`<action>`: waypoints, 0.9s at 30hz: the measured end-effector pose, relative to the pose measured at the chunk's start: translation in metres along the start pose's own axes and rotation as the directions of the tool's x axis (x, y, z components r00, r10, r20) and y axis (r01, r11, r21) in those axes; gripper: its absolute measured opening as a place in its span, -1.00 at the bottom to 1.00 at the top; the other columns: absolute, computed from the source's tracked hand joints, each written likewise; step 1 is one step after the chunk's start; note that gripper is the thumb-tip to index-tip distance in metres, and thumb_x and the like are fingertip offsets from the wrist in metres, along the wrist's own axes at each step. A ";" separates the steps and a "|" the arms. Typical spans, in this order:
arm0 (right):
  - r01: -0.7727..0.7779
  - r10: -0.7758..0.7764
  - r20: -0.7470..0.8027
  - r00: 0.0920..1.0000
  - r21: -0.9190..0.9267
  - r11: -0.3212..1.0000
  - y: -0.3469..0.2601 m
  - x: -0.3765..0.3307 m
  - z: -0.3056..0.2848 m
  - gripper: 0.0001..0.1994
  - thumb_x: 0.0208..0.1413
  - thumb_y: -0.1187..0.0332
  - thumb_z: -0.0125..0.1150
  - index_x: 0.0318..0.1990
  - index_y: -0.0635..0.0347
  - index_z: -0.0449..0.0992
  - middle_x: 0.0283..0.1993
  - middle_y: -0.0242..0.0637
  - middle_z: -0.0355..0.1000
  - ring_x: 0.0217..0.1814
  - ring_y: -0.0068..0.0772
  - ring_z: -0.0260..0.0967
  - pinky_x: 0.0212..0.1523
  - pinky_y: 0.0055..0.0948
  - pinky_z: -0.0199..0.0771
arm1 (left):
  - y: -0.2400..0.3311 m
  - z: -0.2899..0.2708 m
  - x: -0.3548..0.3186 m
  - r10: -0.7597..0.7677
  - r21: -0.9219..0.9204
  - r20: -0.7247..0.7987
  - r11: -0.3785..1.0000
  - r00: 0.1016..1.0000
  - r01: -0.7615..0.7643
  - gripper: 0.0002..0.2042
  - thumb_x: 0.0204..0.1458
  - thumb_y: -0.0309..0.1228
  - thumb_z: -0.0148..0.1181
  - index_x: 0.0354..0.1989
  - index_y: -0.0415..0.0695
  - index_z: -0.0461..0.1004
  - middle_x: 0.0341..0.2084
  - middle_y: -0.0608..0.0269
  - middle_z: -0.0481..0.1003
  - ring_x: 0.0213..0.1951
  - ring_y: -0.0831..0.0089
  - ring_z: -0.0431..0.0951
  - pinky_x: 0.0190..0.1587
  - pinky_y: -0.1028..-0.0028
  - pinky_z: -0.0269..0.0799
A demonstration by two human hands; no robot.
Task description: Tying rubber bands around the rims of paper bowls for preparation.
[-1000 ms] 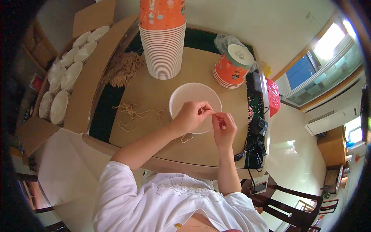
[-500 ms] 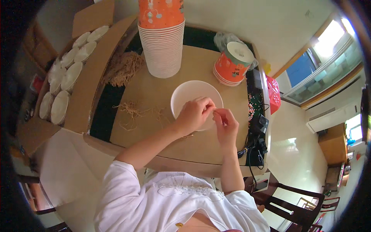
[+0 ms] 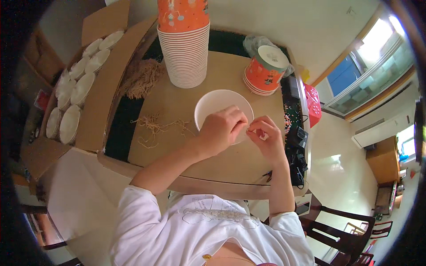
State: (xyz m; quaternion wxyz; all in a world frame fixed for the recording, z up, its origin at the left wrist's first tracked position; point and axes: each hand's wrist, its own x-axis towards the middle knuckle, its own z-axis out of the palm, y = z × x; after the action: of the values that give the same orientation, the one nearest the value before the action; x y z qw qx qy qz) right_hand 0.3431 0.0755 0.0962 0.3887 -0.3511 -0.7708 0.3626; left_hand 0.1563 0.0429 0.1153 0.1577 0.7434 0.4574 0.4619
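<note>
A white paper bucket (image 3: 223, 98) stands at the middle of the table, its open mouth facing up. My left hand (image 3: 222, 127) is over its near rim, thumb and fingers pinched together. Just right of it, my right hand (image 3: 269, 138) is closed in a pinch too, the fingertips of both hands almost meeting. A small pale pinkish bit shows inside the right hand's curled fingers; what either pinch holds is too small to name. Left of the bucket lie loose strands of brown twine (image 3: 155, 126), and farther back a thick bundle of twine (image 3: 143, 79).
A tall stack of paper buckets (image 3: 184, 57) rises behind; a shorter upside-down orange stack (image 3: 265, 71) stands right of it. An open carton (image 3: 111, 84) of white containers is at left. Small beads (image 3: 288, 119), black cables (image 3: 296, 166) and a red basket (image 3: 313, 105) line the right edge.
My right hand has shifted a little right and turned, showing the pale pinkish bit in its fingers. The left hand stays over the bucket rim, still pinched. The view has moved slightly.
</note>
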 end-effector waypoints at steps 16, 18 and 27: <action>-0.005 0.026 0.116 0.993 -0.184 0.983 0.002 -0.007 0.010 -0.93 -0.02 0.56 0.22 -0.34 0.25 0.51 -0.37 -0.31 0.44 -0.42 -0.47 0.38 -0.41 -0.55 0.36 | -0.041 -0.014 0.005 -0.088 0.023 -0.198 0.995 0.976 0.095 -0.96 0.03 -0.54 0.10 -0.36 -0.15 0.39 -0.41 0.19 0.43 -0.40 0.18 0.51 -0.37 0.31 0.42; 0.109 -0.086 0.106 0.991 -0.240 0.965 0.006 -0.010 0.011 -0.91 -0.02 0.57 0.21 -0.31 0.25 0.50 -0.37 -0.29 0.43 -0.44 -0.44 0.40 -0.41 -0.55 0.39 | -0.044 -0.016 0.005 -0.069 0.078 -0.204 0.993 0.977 0.087 -0.96 0.04 -0.52 0.09 -0.35 -0.15 0.38 -0.40 0.20 0.43 -0.39 0.18 0.50 -0.37 0.30 0.42; 0.339 -0.222 0.305 0.926 -0.413 0.845 -0.010 -0.005 0.010 -0.94 0.01 0.49 0.22 -0.33 0.20 0.51 -0.40 -0.31 0.44 -0.44 -0.40 0.42 -0.36 -0.50 0.41 | -0.038 -0.013 0.007 0.032 0.439 -0.163 0.897 0.986 0.043 -0.95 0.03 -0.44 0.13 -0.37 -0.12 0.44 -0.37 0.31 0.41 -0.38 0.32 0.51 -0.37 0.35 0.43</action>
State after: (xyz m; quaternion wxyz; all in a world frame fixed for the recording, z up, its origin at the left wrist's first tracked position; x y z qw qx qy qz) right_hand 0.3344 0.0633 0.0984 0.2457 -0.2680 -0.9195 0.1497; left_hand 0.1266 0.0669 0.1010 -0.0520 0.7174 0.5638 0.4059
